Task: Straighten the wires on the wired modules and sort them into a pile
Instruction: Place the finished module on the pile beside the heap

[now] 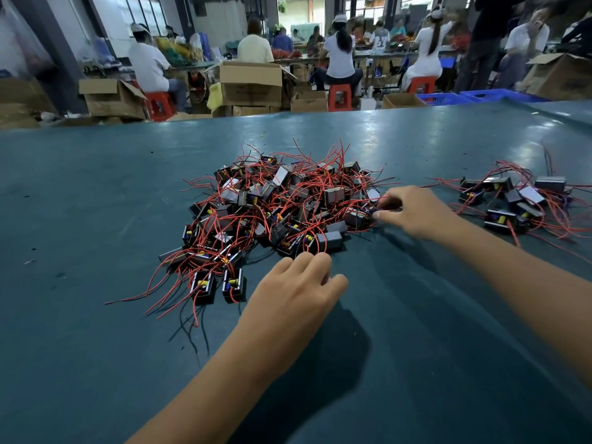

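The right hand (413, 211) is pinching a module (373, 210) at the big tangled pile's (275, 213) edge; the left hand (294, 290) is hovering, fingers curled, over the desk (80, 219); a smaller pile (519, 203) is lying to the right.

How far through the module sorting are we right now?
Early. Done: a small sorted pile of about ten modules on the right. In hand: the right hand pinches a module at the right edge of the big tangled heap; the left hand hovers near its front edge. Left: most modules, with red wires still snarled.
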{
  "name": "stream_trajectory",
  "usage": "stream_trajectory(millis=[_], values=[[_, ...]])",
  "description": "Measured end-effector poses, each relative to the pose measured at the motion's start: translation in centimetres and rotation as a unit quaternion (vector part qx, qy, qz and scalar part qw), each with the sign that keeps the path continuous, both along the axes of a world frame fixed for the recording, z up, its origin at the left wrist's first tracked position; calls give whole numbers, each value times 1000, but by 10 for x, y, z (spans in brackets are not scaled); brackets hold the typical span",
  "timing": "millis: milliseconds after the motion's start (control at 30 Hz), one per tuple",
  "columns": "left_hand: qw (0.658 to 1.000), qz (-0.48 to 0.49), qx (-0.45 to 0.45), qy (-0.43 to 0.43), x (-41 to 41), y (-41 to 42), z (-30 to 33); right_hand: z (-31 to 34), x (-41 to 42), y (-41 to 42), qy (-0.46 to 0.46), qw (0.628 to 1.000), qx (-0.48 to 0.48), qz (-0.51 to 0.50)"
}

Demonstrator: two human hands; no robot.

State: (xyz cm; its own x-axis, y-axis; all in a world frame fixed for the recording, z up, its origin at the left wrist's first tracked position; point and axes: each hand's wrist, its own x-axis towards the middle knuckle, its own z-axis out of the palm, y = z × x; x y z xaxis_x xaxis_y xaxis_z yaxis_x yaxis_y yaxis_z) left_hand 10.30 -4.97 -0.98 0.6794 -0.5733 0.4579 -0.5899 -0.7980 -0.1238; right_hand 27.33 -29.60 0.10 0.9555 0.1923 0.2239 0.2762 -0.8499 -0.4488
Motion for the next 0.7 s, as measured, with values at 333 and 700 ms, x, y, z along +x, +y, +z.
stream_trajectory(millis=[333,700], values=[[995,90,-51,12,1,-2,-2,6,-18,-8,9,1000,2,-18],[970,84,-202,109,7,11,-2,12,-17,-3,-1,967,242,-81]])
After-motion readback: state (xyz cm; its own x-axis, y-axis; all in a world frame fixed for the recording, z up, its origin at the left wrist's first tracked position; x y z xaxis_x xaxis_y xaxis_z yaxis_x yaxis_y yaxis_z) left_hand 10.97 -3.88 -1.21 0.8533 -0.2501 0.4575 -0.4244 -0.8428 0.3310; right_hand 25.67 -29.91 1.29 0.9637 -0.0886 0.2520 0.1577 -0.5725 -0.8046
